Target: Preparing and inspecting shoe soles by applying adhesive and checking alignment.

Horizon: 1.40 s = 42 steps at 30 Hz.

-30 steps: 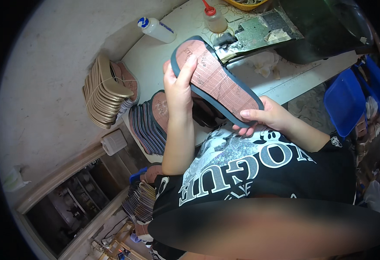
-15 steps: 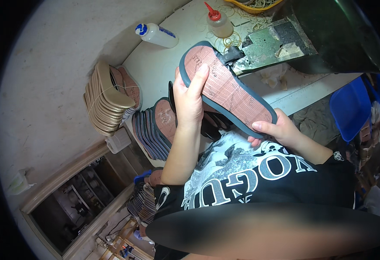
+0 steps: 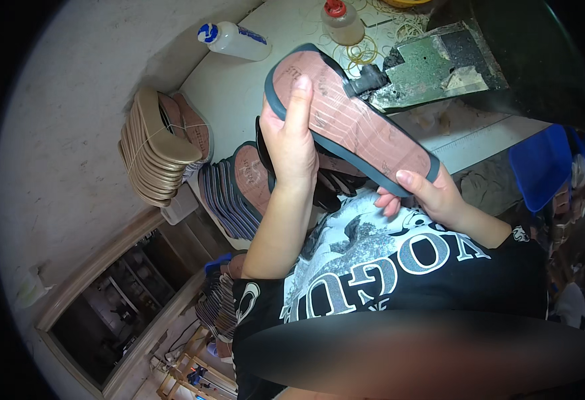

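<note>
Both hands hold up a sandal sole (image 3: 352, 123) with a reddish-brown top and a dark grey-green rim, tilted from upper left to lower right. My left hand (image 3: 291, 133) grips its upper-left end, thumb flat on the top face. At the lower-right end my right hand (image 3: 429, 193) pinches it, thumb above and fingers curled beneath. The sole's far edge is at a small black machine part (image 3: 370, 80) on a worn green machine (image 3: 432, 67); whether they touch I cannot tell. Dark straps (image 3: 336, 187) lie partly hidden below the sole.
Left of my arm stands a row of similar soles (image 3: 229, 193), beside a tied bundle of gold-edged soles (image 3: 156, 150). A white bottle (image 3: 236, 41) and a red-capped squeeze bottle (image 3: 343, 25) are on the white table (image 3: 282, 73). Blue plastic bins (image 3: 539, 167) stand at right.
The bottles, machine and soles have shifted slightly in view as my head moved. Both hands keep their hold on the sole, which stays by the black machine part.
</note>
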Tool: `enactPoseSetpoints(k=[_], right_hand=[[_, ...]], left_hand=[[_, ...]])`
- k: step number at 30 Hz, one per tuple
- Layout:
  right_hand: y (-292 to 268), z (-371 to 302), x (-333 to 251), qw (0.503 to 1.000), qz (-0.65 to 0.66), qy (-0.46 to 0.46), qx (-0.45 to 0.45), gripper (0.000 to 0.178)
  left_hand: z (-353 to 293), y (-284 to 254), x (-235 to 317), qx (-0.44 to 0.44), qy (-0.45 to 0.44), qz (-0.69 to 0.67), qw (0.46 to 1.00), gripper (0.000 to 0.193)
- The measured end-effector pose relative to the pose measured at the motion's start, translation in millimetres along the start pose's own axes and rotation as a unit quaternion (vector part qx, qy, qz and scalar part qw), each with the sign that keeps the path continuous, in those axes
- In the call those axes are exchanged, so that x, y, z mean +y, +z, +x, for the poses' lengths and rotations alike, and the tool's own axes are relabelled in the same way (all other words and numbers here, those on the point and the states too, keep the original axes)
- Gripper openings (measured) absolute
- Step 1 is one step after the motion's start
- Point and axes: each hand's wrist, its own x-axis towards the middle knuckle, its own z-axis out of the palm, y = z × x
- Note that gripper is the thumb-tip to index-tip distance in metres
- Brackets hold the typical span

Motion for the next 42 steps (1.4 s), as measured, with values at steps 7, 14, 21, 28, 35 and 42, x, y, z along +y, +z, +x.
enactPoseSetpoints(k=[7, 14, 21, 28, 35, 42], right_hand=[[14, 14, -6, 1.0, 0.009, -0.017, -0.002, 0.035], [31, 26, -16, 0.999, 0.013, -0.033, 0.015, 0.035], [28, 29, -20, 0.995, -0.067, 0.071, -0.038, 0.037], [29, 20, -16, 0.984, -0.076, 0.093, -0.132, 0.033], [40, 14, -47, 0.879, -0.378, -0.29, 0.029, 0.028], [53, 7, -57, 0.592, -0.675, -0.44, -0.017, 0.013]], left_hand=[[19, 1, 6, -0.006, -0.013, -0.007, 1.0, 0.03], [41, -9, 11, -0.008, -0.067, -0.013, 0.998, 0.028], [34, -25, 20, -0.023, -0.062, -0.058, 0.996, 0.035], [-38, -30, 35, -0.106, -0.022, -0.085, 0.99, 0.033], [-74, -31, 46, -0.101, 0.035, -0.007, 0.994, 0.036], [-98, -29, 46, -0.1, 0.136, 0.061, 0.984, 0.04]])
